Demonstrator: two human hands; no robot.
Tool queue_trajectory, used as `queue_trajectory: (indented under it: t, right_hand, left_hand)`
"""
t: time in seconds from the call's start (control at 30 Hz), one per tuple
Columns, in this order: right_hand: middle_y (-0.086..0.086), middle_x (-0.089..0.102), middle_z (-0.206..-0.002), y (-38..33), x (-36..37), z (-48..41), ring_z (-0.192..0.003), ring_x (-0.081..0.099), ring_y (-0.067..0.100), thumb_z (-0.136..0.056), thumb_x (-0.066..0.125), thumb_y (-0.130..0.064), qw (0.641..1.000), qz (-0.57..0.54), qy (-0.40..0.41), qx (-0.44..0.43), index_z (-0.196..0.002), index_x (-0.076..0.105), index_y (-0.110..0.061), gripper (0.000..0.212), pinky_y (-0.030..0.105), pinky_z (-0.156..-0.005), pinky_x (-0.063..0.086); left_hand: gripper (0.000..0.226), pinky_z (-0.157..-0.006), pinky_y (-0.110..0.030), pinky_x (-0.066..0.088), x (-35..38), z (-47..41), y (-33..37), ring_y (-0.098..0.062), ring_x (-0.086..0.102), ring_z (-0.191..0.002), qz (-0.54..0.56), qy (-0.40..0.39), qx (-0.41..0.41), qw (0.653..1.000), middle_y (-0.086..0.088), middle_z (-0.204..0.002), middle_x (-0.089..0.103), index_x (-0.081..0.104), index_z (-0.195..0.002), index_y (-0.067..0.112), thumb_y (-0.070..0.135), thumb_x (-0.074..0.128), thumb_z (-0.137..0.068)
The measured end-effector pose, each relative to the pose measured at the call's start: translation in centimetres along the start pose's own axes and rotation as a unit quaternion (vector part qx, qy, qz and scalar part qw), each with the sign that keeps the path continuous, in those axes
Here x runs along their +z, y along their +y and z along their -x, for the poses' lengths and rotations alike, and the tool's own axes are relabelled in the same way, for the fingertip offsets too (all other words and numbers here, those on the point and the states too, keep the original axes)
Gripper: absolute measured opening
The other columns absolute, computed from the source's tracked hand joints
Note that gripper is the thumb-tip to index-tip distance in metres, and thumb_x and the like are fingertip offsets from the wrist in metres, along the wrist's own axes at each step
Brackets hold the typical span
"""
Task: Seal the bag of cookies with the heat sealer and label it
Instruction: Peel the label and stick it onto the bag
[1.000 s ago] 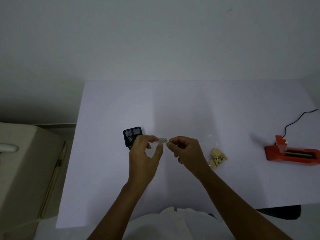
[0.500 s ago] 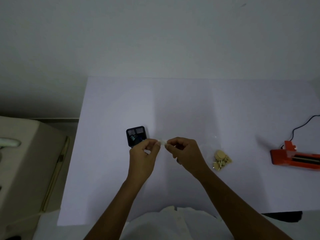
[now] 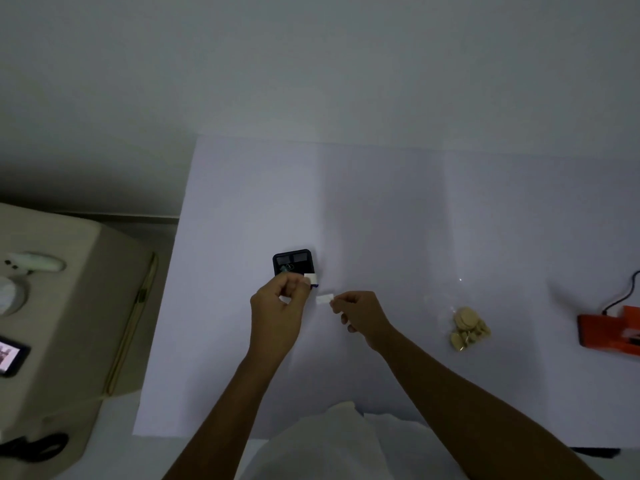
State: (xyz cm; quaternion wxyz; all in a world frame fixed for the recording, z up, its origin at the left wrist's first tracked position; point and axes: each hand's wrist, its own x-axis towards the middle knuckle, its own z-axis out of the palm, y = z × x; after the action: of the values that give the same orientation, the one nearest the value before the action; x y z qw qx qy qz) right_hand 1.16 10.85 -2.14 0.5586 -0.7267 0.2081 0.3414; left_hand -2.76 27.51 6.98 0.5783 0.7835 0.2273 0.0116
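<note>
**Two paper pieces, one in each hand, over the counter**

Two hands up above the white counter (image 3: 381,220), near the front-centre.

Left hand (image 3: 277,313): grip pinched together on a small white paper piece (image 3: 310,278), held just in front of the black tray (image 3: 292,263). Another bit of white shows lower in the curled fingers; can't tell what it is.

Right hand (image 3: 360,313): thumb and forefinger clamped on the end of a small white label strip (image 3: 325,299), strip pointing left toward the other hand. The two pieces are near each other but apart, gap visible.

Black tray: small, compartmented, sits flat on the counter just behind the left hand. Something green-ish inside, too small to identify.

Bag of cookies (image 3: 465,327): clear bag, round pale cookies bunched at the near end, lying flat on the counter to the right of the right hand, not touched by either hand. Can't tell whether the top is sealed.

Heat sealer (image 3: 609,330): orange, at the right edge of the view, partly cut off, black cord (image 3: 623,296) running away behind it. Well apart from the bag.

Beige machine (image 3: 69,306) off the counter on the left.
</note>
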Motion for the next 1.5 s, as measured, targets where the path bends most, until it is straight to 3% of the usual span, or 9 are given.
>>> queue_trajectory:
  t: [0.3, 0.4, 0.53, 0.7, 0.9, 1.03, 1.2, 1.4, 1.5]
  right_hand:
    - [0.008, 0.065, -0.068, 2.1, 1.6, -2.5, -0.049, 0.051, 0.013, -0.084, 0.075, -0.022, 0.996, 0.068, 0.016, 0.051, -0.081, 0.071, 0.0, 0.023, 0.02, -0.039, 0.039]
    - [0.007, 0.062, -0.064, 2.0, 1.0, -1.7, -0.053, 0.052, 0.015, -0.084, 0.076, -0.022, 0.996, 0.081, 0.045, 0.0, -0.071, 0.067, -0.003, 0.024, 0.025, -0.049, 0.044]
    - [0.014, 0.069, -0.074, -0.8, 0.2, 2.1, -0.056, 0.056, 0.016, -0.09, 0.068, -0.011, 0.992, -0.011, 0.043, -0.121, -0.09, 0.074, -0.006, 0.008, 0.022, -0.047, 0.045]
    - [0.017, 0.073, -0.08, -4.1, -1.5, 7.7, -0.061, 0.062, 0.022, -0.091, 0.066, -0.008, 0.973, -0.08, 0.009, -0.218, -0.098, 0.076, -0.015, 0.014, 0.028, -0.046, 0.051]
    - [0.012, 0.075, -0.092, -4.0, -4.0, 10.5, -0.072, 0.065, 0.024, -0.095, 0.061, -0.011, 0.972, -0.144, -0.006, -0.184, -0.106, 0.075, -0.009, 0.018, 0.03, -0.046, 0.049]
    - [0.021, 0.071, -0.095, -3.1, -6.3, 11.5, -0.073, 0.062, 0.025, -0.097, 0.057, -0.015, 0.963, -0.216, -0.006, -0.16, -0.105, 0.074, -0.004, 0.021, 0.031, -0.048, 0.046]
    - [0.012, 0.072, -0.086, -2.1, -10.2, 12.4, -0.069, 0.061, 0.021, -0.096, 0.06, -0.017, 0.964, -0.227, 0.031, -0.137, -0.099, 0.075, -0.007, 0.018, 0.03, -0.048, 0.045]
    - [0.011, 0.073, -0.083, 0.5, -16.0, 11.4, -0.065, 0.061, 0.02, -0.095, 0.062, -0.015, 0.977, -0.191, 0.061, -0.079, -0.093, 0.073, -0.007, 0.014, 0.029, -0.047, 0.046]
    - [0.011, 0.072, -0.083, 2.0, -18.8, 10.5, -0.062, 0.061, 0.016, -0.095, 0.061, -0.013, 0.984, -0.153, 0.075, -0.062, -0.095, 0.073, -0.008, 0.013, 0.028, -0.047, 0.047]
  left_hand:
    - [0.008, -0.058, -0.014, 0.045, -0.2, -0.5, -0.9, -0.002, 0.055, -0.066, -0.022, -0.002, 0.005, 1.0, 0.007, -0.072, 0.063, 0.07, -0.088, 0.012, 0.016, 0.064, -0.091]
    - [0.007, -0.056, -0.009, 0.041, -0.4, -0.2, -0.7, 0.001, 0.052, -0.062, -0.03, -0.005, 0.005, 1.0, 0.01, -0.071, 0.062, 0.07, -0.089, 0.013, 0.015, 0.065, -0.091]
    - [0.006, -0.057, -0.006, 0.042, -0.4, 0.2, 0.1, 0.002, 0.055, -0.066, -0.047, -0.007, 0.015, 0.999, 0.005, -0.076, 0.065, 0.07, -0.091, 0.013, 0.016, 0.064, -0.091]
    - [0.007, -0.06, -0.008, 0.042, 0.6, 1.0, 1.5, -0.005, 0.059, -0.075, -0.083, -0.016, 0.076, 0.993, 0.004, -0.079, 0.066, 0.07, -0.091, 0.013, 0.016, 0.063, -0.092]
    - [0.012, -0.072, -0.015, 0.051, 3.8, 3.1, 3.4, -0.007, 0.061, -0.078, -0.133, -0.052, 0.184, 0.973, 0.003, -0.092, 0.071, 0.073, -0.097, 0.015, 0.022, 0.065, -0.091]
    - [0.021, -0.073, -0.007, 0.043, 6.3, 4.5, 4.2, -0.006, 0.059, -0.08, -0.137, -0.084, 0.198, 0.967, 0.002, -0.096, 0.071, 0.074, -0.103, 0.016, 0.029, 0.066, -0.089]
    - [0.024, -0.08, -0.01, 0.042, 9.9, 6.0, 5.3, -0.007, 0.058, -0.091, -0.164, -0.135, 0.213, 0.954, 0.002, -0.106, 0.069, 0.071, -0.112, 0.019, 0.028, 0.065, -0.09]
    - [0.025, -0.082, -0.013, 0.048, 15.6, 7.7, 5.4, -0.006, 0.056, -0.088, -0.157, -0.196, 0.163, 0.954, 0.004, -0.108, 0.067, 0.069, -0.116, 0.019, 0.021, 0.064, -0.091]
    - [0.028, -0.068, -0.006, 0.047, 18.2, 8.4, 5.4, -0.008, 0.059, -0.081, -0.11, -0.158, 0.094, 0.977, 0.006, -0.102, 0.065, 0.063, -0.115, 0.02, 0.018, 0.068, -0.088]
